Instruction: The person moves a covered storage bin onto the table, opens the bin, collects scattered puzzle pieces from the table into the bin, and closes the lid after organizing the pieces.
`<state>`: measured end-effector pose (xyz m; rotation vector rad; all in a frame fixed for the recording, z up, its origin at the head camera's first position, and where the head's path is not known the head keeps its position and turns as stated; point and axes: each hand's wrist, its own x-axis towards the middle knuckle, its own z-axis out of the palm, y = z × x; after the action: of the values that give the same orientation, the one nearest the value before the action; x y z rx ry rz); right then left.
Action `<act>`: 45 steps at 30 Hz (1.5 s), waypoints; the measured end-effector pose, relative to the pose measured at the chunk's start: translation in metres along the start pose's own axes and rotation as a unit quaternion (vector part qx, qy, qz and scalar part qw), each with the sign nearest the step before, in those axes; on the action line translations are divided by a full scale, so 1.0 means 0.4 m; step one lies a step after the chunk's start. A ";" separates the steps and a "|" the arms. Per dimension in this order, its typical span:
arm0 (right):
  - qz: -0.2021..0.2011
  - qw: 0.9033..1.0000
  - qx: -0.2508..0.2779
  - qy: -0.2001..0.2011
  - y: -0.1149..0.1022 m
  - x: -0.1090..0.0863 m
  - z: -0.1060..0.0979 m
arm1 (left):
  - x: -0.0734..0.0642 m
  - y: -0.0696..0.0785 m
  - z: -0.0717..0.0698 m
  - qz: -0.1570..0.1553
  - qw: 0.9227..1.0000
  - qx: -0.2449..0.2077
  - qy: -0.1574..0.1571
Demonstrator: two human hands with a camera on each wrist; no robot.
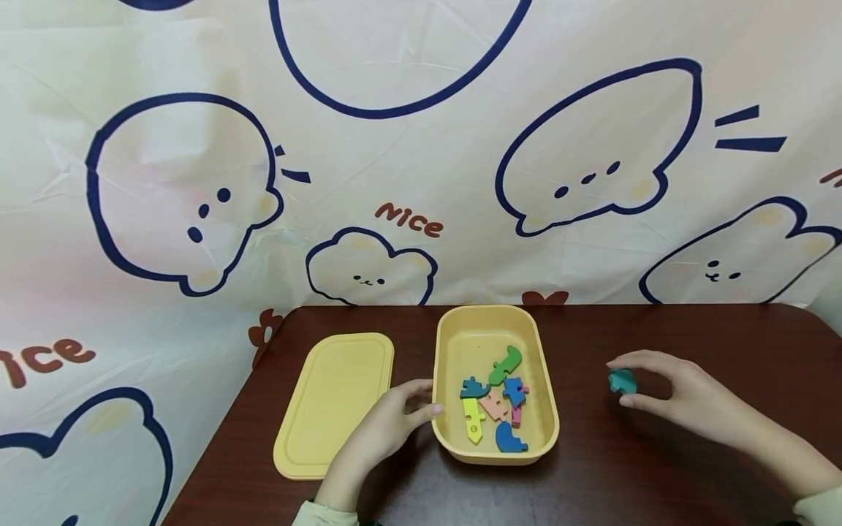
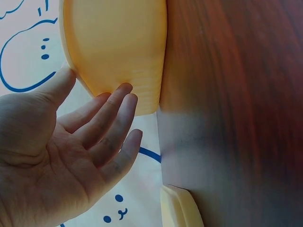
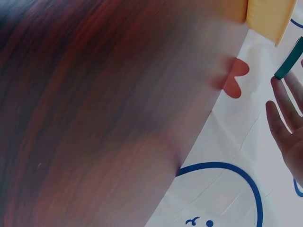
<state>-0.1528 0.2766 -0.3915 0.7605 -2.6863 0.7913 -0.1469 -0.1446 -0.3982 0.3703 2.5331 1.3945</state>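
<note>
A pale yellow plastic box (image 1: 551,409) stands on the table, with several colourful puzzle pieces (image 1: 472,420) lying in it. At its left side is my left hand (image 1: 389,424), thumb over the rim and fingers along the outer wall. The left wrist view shows the fingertips (image 2: 125,89) right at the box wall (image 2: 116,47). Off to the right of the box, my right hand (image 1: 684,391) holds a teal puzzle piece (image 1: 621,380) between thumb and fingers. In the right wrist view, only the edge of the teal piece (image 3: 289,59) and part of the hand show.
A yellow lid (image 1: 338,402) lies flat left of the box. Dark wood tabletop (image 1: 585,475) spreads under everything. Behind it hangs a white cloth (image 1: 460,168) printed with blue cartoon outlines and red words, coming down to the table's back edge.
</note>
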 end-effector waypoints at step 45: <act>-0.025 0.990 0.135 -0.031 -0.162 0.201 0.130 | 0.002 -0.005 0.003 0.001 1.000 0.011 0.006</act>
<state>-0.1890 0.1679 -0.3771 0.9233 -2.6327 1.1523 -0.1474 -0.1445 -0.4007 0.3707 2.5606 1.3753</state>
